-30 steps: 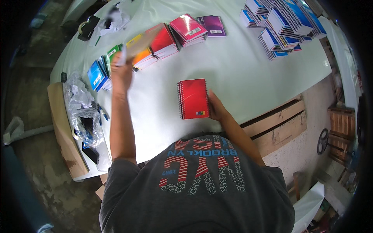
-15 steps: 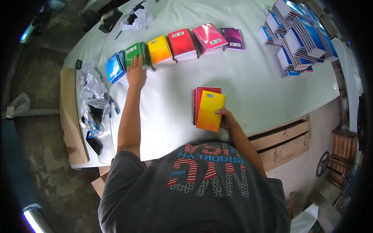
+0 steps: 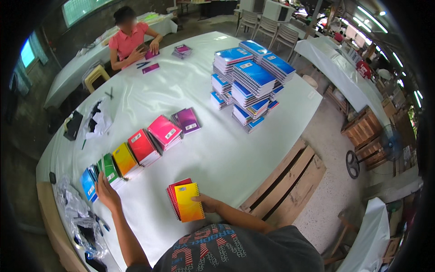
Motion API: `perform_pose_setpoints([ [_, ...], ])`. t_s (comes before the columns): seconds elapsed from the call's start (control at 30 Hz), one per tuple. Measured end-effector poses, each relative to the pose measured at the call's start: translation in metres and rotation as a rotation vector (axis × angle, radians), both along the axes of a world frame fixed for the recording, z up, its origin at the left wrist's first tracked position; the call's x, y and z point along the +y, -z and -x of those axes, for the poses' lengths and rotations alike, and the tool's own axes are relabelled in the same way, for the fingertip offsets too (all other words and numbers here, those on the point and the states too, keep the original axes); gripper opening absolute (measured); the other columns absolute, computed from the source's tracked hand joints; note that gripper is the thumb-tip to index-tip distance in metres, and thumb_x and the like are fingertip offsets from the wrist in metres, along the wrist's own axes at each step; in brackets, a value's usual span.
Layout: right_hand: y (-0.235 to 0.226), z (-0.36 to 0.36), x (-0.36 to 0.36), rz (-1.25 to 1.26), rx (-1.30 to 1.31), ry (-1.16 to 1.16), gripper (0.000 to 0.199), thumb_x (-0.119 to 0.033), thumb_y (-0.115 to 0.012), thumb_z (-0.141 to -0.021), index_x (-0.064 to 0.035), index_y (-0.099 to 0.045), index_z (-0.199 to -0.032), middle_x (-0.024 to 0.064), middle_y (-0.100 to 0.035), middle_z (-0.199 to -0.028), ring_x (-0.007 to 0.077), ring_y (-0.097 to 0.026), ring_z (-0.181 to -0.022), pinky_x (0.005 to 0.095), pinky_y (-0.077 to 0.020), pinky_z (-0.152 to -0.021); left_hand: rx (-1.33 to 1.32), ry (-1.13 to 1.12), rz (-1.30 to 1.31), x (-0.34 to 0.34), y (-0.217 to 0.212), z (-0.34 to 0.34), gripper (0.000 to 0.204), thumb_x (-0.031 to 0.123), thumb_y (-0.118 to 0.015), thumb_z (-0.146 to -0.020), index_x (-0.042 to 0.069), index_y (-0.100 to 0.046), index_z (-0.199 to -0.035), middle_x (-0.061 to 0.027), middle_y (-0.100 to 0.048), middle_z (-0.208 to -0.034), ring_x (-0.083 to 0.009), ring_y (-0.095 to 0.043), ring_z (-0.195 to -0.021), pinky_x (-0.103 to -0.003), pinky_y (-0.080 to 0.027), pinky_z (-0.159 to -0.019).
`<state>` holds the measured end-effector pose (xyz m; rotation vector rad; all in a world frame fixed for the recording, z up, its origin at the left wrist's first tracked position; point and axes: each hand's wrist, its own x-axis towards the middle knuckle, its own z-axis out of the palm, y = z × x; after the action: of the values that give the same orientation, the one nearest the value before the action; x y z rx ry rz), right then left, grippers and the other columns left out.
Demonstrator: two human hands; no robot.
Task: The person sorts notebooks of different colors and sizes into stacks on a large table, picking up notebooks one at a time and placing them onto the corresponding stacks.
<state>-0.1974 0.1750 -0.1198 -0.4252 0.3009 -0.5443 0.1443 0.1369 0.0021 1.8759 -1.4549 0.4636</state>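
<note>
My right hand [image 3: 207, 203] grips a small bundle of spiral notebooks by its right edge, thumb on top. A yellow notebook [image 3: 189, 205] lies uppermost, with red notebooks [image 3: 171, 190] showing beneath it at the left. My left hand [image 3: 108, 194] reaches forward with fingers stretched out, touching the stack of green notebooks [image 3: 108, 168]. Blue notebooks [image 3: 89, 183] stand just left of that hand. Further right along the row come stacks of yellow notebooks [image 3: 124, 159], red notebooks [image 3: 142, 146], pink notebooks [image 3: 164, 130] and purple notebooks [image 3: 186, 120].
A tall pile of blue-covered notebooks [image 3: 253, 77] stands on the white table [image 3: 217, 158]. Across it, a person in a pink shirt [image 3: 131, 41] handles a purple notebook. Crumpled plastic [image 3: 74, 201] lies at the left edge. A wooden pallet [image 3: 290, 186] is beside the table at right.
The view has swung up and to the right, bringing the person opposite into sight. My left hand has shifted from atop the green stack to its left edge. My right hand keeps its hold.
</note>
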Motion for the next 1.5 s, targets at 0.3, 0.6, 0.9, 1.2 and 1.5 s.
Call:
perform_pose_setpoints([
  [0.3,-0.01,-0.019,0.008,0.139,0.219,0.139,0.063,-0.022,-0.068,-0.079,-0.0044,-0.037,-0.132,0.01,-0.052,-0.123,0.0209,-0.051,-0.112,0.0362,-0.0421,-0.095,0.181,0.976,-0.372,0.126,0.057,0.155,0.05,0.01,-0.071,-0.069,0.006,-0.054,-0.116,-0.0139,-0.058,-0.117,-0.0306,-0.052,-0.113,-0.041,-0.039,-0.098],
  [0.6,-0.045,-0.025,0.008,0.84,0.41,0.427,0.098,-0.025,-0.09,-0.051,-0.0067,-0.037,-0.132,0.0091,-0.045,-0.123,0.0186,-0.045,-0.114,0.0339,-0.0373,-0.098,1.382,0.751,-0.486,0.102,0.063,0.137,0.078,-0.001,-0.068,-0.063,0.005,-0.029,-0.131,-0.0074,-0.046,-0.114,-0.0181,-0.047,-0.107,-0.032,-0.041,-0.091],
  [0.9,-0.008,-0.037,0.01,0.942,0.569,0.575,0.078,-0.03,-0.09,-0.052,-0.0031,-0.048,-0.113,0.0089,-0.06,-0.101,0.0165,-0.058,-0.095,0.0313,-0.0474,-0.085,1.047,0.774,-0.429,0.093,0.093,0.145,0.073,0.005,-0.077,-0.065,0.004,-0.03,-0.122,-0.0088,-0.049,-0.112,-0.0185,-0.049,-0.108,-0.033,-0.04,-0.093],
  [1.2,0.001,-0.036,0.01,0.821,0.606,0.493,0.072,-0.021,-0.089,-0.054,-0.0009,-0.049,-0.111,0.0092,-0.063,-0.098,0.017,-0.06,-0.093,0.031,-0.0485,-0.084,1.207,0.741,-0.513,0.091,0.097,0.141,0.073,0.01,-0.08,-0.065,0.004,-0.034,-0.12,-0.0089,-0.055,-0.11,-0.0188,-0.053,-0.106,-0.032,-0.042,-0.092],
  [1.5,-0.001,-0.031,0.009,0.834,0.617,0.45,0.068,-0.017,-0.087,-0.058,-0.0029,-0.048,-0.112,0.0105,-0.06,-0.107,0.0174,-0.058,-0.099,0.0314,-0.0475,-0.085,1.002,0.764,-0.565,0.089,0.107,0.141,0.063,0.006,-0.078,-0.066,0.004,-0.039,-0.116,-0.0102,-0.056,-0.11,-0.0209,-0.056,-0.103,-0.032,-0.045,-0.089],
])
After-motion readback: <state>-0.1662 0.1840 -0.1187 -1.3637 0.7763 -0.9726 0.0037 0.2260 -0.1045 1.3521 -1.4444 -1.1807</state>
